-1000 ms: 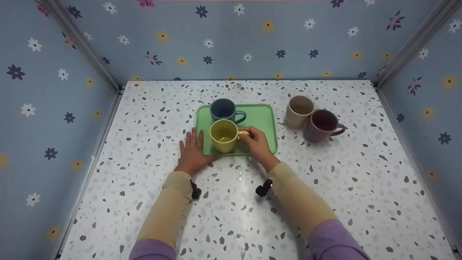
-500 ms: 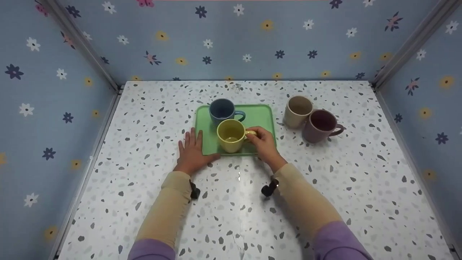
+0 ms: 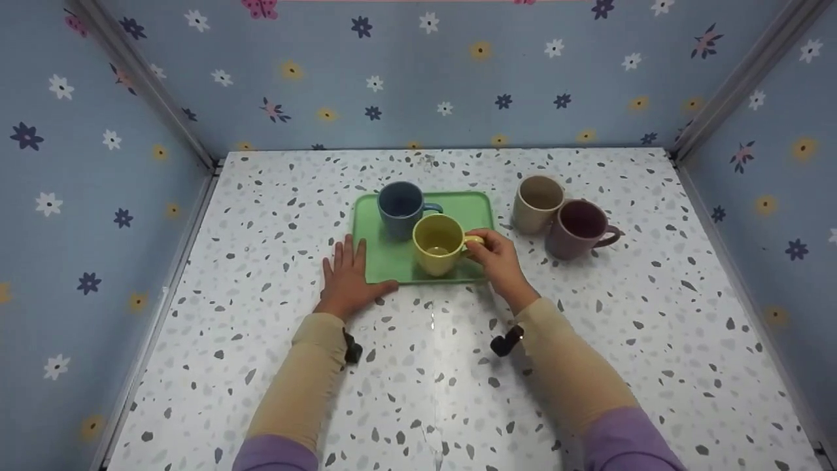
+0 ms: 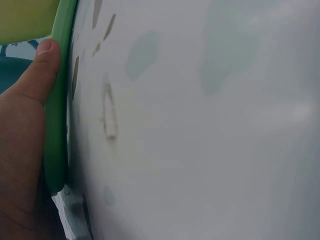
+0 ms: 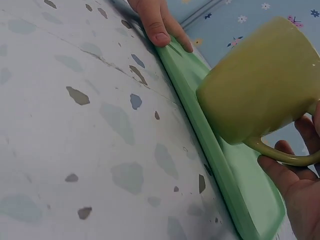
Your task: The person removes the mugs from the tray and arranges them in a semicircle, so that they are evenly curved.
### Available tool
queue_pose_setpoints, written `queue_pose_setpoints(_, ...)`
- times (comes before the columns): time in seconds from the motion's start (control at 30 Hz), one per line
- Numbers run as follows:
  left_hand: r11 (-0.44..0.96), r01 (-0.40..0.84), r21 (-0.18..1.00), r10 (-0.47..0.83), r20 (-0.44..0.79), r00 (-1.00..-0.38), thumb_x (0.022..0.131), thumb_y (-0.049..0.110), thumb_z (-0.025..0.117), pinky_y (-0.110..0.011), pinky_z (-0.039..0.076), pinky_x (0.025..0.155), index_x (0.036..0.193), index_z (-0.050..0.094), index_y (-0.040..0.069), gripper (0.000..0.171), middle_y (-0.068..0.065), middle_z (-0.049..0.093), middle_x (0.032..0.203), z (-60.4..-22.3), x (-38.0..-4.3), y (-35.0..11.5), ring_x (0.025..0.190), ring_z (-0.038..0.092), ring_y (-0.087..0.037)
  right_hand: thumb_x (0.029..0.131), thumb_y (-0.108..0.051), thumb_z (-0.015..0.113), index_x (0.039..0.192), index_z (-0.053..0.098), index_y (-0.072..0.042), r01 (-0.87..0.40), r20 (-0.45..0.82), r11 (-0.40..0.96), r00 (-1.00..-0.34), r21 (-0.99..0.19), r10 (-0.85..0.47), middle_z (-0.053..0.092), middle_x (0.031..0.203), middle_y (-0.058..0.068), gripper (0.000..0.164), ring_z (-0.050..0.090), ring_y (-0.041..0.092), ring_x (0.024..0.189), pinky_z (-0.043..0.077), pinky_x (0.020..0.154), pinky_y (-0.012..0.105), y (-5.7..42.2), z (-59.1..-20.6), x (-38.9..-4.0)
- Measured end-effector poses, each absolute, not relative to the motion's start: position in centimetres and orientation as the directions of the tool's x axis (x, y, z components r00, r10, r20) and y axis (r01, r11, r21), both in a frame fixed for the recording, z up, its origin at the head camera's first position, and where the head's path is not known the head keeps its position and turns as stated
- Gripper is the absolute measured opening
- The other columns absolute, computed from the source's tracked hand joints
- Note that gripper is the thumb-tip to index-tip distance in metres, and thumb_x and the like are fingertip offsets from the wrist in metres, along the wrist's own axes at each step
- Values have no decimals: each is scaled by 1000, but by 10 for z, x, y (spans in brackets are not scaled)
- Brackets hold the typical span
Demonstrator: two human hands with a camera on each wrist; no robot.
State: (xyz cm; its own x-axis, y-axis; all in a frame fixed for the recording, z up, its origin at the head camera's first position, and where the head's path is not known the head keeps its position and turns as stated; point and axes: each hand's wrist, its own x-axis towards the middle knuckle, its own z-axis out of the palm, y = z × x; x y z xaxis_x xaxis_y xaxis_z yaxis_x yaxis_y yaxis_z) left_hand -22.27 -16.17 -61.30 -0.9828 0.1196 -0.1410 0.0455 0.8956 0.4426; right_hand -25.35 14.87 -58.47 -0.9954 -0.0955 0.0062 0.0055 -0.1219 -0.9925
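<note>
My right hand point(image 3: 502, 263) pinches the handle of a yellow mug point(image 3: 436, 252), which stands upright over the front right part of a green tray point(image 3: 387, 263). In the right wrist view the mug point(image 5: 265, 82) is very close to the tray's surface; whether it touches, I cannot tell. My left hand point(image 3: 346, 282) lies with spread fingers at the tray's front left corner. Its thumb point(image 4: 45, 60) rests on the front rim. A blue mug point(image 3: 400, 219) stands at the tray's back left, its handle pointing right, partly behind the yellow mug.
Right of the tray, a beige mug point(image 3: 533, 212) and a maroon mug point(image 3: 575, 234) stand close together on the speckled white table point(image 3: 294, 216). Flower-patterned panels point(image 3: 418, 72) enclose the back and both sides.
My right hand has drawn the yellow mug rightward over the tray, uncovering more of the blue mug. My left hand keeps its place at the tray's corner.
</note>
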Motion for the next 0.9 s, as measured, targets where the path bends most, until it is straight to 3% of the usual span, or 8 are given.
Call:
queue_pose_setpoints(0.57, 889, 52, 455, 119, -121, -985, 81, 81, 59, -63, -9, 119, 163, 4, 9, 123, -17, -12, 168, -612, -221, -161, 154, -11, -39, 99, -6, 64, 111, 65, 1, 19, -16, -82, -999, -996, -41, 67, 101, 7, 14, 67, 20, 95, 57, 93, 41, 205, -583, -243)
queue_pose_setpoints(0.9, 897, 43, 440, 116, -139, -984, 80, 84, 55, -61, -11, 120, 163, 1, 11, 124, -15, -15, 168, -615, -223, -162, 154, -15, -36, 99, 0, 61, 109, 65, 1, 6, -6, -110, -1000, -994, 2, 69, 105, 9, 11, 71, 19, 95, 58, 92, 38, 226, -578, -237)
